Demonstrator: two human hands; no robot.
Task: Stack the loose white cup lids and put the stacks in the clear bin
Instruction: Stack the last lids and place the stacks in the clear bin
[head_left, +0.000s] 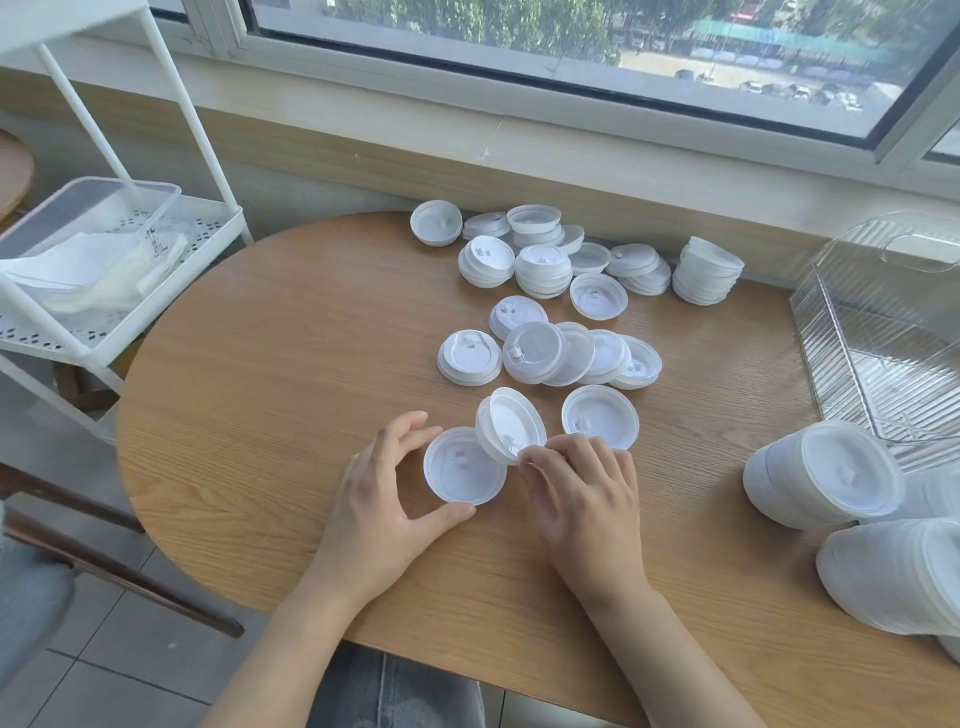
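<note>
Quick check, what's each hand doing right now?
Left hand: curled round the flat lid on the table, holding it.
Right hand: pinching the rim of the tilted lid, which leans over the flat one.

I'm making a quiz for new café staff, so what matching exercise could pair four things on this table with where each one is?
Things:
1. left hand
2. right hand
3. clear bin
4. white cart

Places or states:
A. stands at the table's right edge, no lids inside
B. pinches the rim of a tilted lid
C. stands left of the table, holding a plastic container
D. curls round a lid lying open side up

Pairs: 1-D, 2-B, 3-A, 4-C
</note>
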